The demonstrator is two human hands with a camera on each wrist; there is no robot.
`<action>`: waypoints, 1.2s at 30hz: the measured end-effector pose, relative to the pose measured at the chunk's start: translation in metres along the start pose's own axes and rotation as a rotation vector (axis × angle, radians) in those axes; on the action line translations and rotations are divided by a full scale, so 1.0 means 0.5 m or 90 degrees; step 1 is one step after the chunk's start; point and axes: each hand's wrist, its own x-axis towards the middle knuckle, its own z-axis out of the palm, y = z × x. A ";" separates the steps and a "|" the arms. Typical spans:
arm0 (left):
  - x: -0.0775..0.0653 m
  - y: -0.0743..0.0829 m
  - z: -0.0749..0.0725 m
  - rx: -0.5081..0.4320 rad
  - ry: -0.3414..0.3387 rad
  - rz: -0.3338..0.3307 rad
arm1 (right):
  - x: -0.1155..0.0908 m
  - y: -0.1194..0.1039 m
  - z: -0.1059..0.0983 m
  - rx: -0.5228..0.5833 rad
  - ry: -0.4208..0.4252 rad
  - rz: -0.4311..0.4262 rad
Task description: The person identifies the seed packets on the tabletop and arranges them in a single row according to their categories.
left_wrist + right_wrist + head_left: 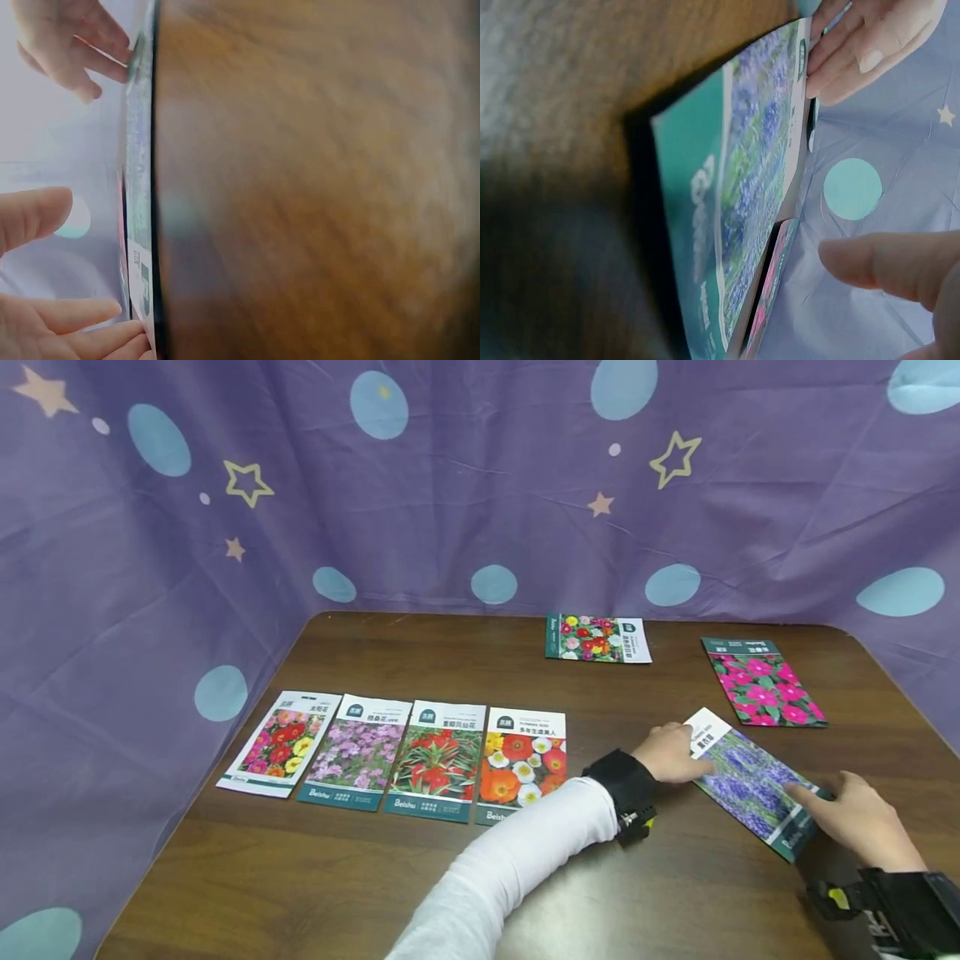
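Observation:
A seed packet with purple-blue flowers (753, 781) lies aslant on the right half of the table, between both hands. My left hand (670, 754) is at its white upper end. In the left wrist view, the left fingers (82, 319) reach the packet's edge, fairly straight, and the thumb stands apart from them. At the green lower end is my right hand (862, 821), its fingertips right by the corner. The right wrist view has the right thumb (885, 262) raised off the packet; the other right fingers are mostly hidden there.
Four-sided seed packets stand in a row at left: mixed blooms (281, 743), pink-purple (358, 752), red (437, 760) and orange-white (521, 764), the last partly behind the left sleeve. A mixed-flower packet (597, 638) and a magenta one (765, 683) lie farther back. A purple curtain (465, 510) borders the table.

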 end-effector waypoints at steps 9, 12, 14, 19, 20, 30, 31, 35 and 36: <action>-0.012 -0.022 0.003 -0.248 0.145 -0.110 | 0.000 0.008 0.007 0.071 0.121 0.009; -0.026 -0.031 -0.004 -0.350 0.199 -0.151 | 0.002 0.005 0.006 0.111 0.152 -0.010; -0.035 -0.038 -0.010 -0.405 0.228 -0.164 | 0.004 0.001 0.001 0.137 0.142 -0.037; -0.062 -0.059 -0.047 -0.553 0.259 -0.139 | -0.004 -0.031 -0.021 0.154 0.122 -0.105; -0.069 -0.064 -0.059 -0.587 0.258 -0.125 | -0.008 -0.041 -0.025 0.149 0.137 -0.116; -0.166 -0.142 -0.156 -0.756 0.243 -0.020 | -0.068 -0.158 -0.057 0.219 0.228 -0.308; -0.177 -0.151 -0.159 -0.761 0.244 -0.012 | -0.072 -0.169 -0.056 0.223 0.237 -0.329; -0.220 -0.184 -0.163 -0.775 0.250 -0.001 | -0.083 -0.216 -0.044 0.241 0.259 -0.401; -0.228 -0.193 -0.161 -0.773 0.254 0.002 | -0.084 -0.225 -0.040 0.242 0.260 -0.412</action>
